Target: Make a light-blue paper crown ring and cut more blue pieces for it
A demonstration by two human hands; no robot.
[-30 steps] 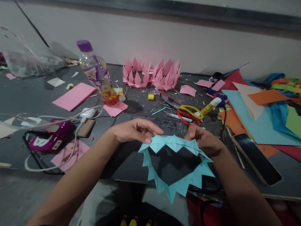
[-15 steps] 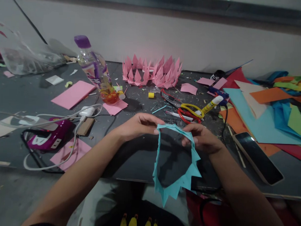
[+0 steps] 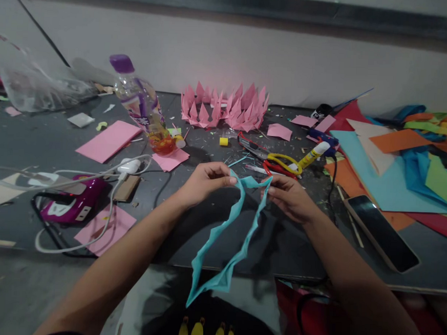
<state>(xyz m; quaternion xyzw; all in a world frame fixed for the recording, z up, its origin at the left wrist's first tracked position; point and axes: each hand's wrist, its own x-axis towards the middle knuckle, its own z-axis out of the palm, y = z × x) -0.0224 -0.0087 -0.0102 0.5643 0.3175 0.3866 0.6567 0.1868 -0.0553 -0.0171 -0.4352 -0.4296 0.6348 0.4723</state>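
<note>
Your loop of turquoise folded paper with a toothed edge [image 3: 223,281] has swung and narrowed over the last second; it showed its broad faces and spread teeth, and now it hangs long and slim from the middle of the frame, its lower end slanting to the lower left; your hands have also come closer together. For the work, this seems to leave only the short upper stretch under your control, the rest swaying freely.

Your left hand [image 3: 210,183] is nearly closed, thumb and forefinger pinching the loop's upper left corner; your right hand [image 3: 289,196] is curled likewise, pinching the upper right corner.

The paper looks matt, thin and springy, layered into creased triangles; the strands ripple where the teeth turn edge-on, and the bottom comes to a sharp point. Behind, at upper centre, stand pink rings of pointed folded paper [image 3: 245,114], stiff and crown-like; near your right hand lie metal scissors with yellow and red loop handles [image 3: 260,151] and a yellow tube with a white cap [image 3: 312,158]; flat, smooth turquoise sheet paper [image 3: 377,187] lies at right.
</note>
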